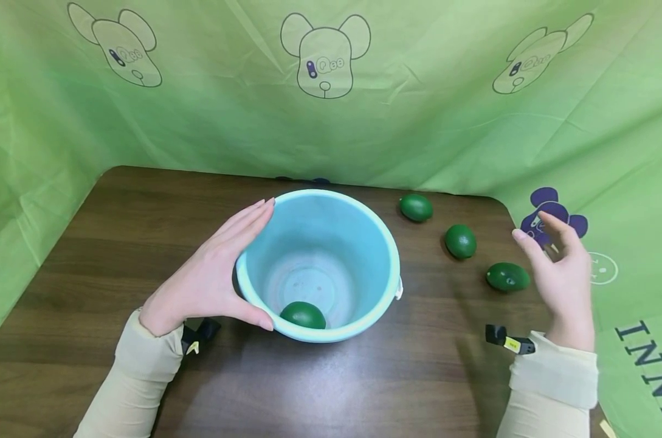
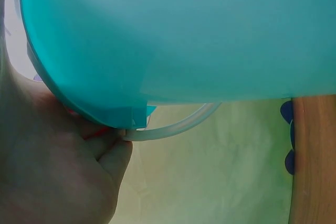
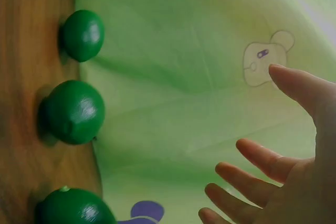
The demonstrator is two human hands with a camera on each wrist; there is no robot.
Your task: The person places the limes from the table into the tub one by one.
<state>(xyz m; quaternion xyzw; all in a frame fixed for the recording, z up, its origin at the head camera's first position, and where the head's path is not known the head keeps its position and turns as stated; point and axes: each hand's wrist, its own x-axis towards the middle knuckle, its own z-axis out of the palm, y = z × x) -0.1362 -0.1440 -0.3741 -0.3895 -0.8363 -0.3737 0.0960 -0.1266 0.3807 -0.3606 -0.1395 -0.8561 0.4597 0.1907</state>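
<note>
Head view shows the right hand [image 1: 563,280] raised at the right edge of the counter [image 1: 117,243], fingers spread and loosely bent, its grip wide and holding nothing. Just to its left lies the nearest lime [image 1: 507,276], apart from the palm, its long axis running roughly left to right. Two more limes lie beyond it in a diagonal row toward the back: a middle lime [image 1: 460,241] and a far lime [image 1: 416,207]. All three are glossy dark green ovals resting on the wood; the right wrist view shows them in a line with nothing touching them.

The left hand [image 1: 216,277] is well apart from that row. Its straight fingers and thumb press flat on the outer wall of the bucket [image 1: 363,219], which stands upright mid-counter, pale blue, with a fourth lime [image 1: 303,315] on its bottom at the near side. The right hand is plainly the nearer one to the loose limes.
</note>
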